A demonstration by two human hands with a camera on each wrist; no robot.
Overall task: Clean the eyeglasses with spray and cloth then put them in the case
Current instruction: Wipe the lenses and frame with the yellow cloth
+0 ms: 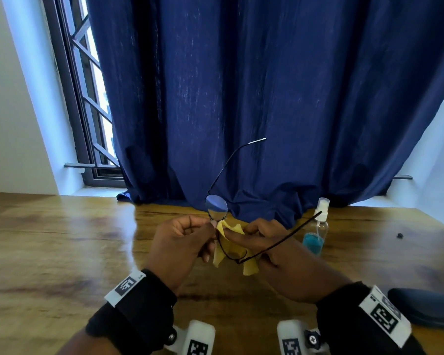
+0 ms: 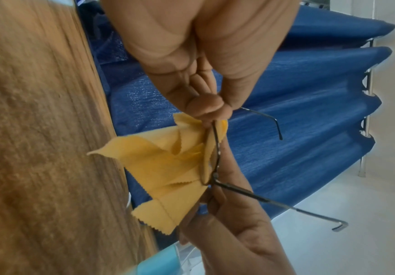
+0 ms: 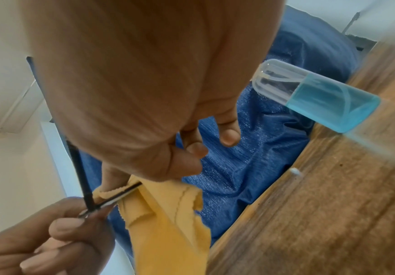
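Thin dark-framed eyeglasses (image 1: 216, 207) are held up above the table with both temples unfolded. My left hand (image 1: 208, 227) pinches the frame near the bridge, also seen in the left wrist view (image 2: 215, 111). The upper round lens is bare. A yellow cloth (image 1: 228, 249) is wrapped over the lower lens, and my right hand (image 1: 240, 235) pinches the cloth around that lens. In the right wrist view the cloth (image 3: 168, 208) hangs below my thumb. The spray bottle (image 1: 315, 233) with blue liquid stands upright on the table just right of my right hand. A dark case (image 1: 426, 310) lies at the near right.
The wooden table (image 1: 62, 252) stretches left and right. A dark blue curtain (image 1: 241, 98) hangs behind and drapes onto the table's far edge. A barred window (image 1: 87, 111) is at the back left. A small black object (image 1: 399, 235) lies at the far right.
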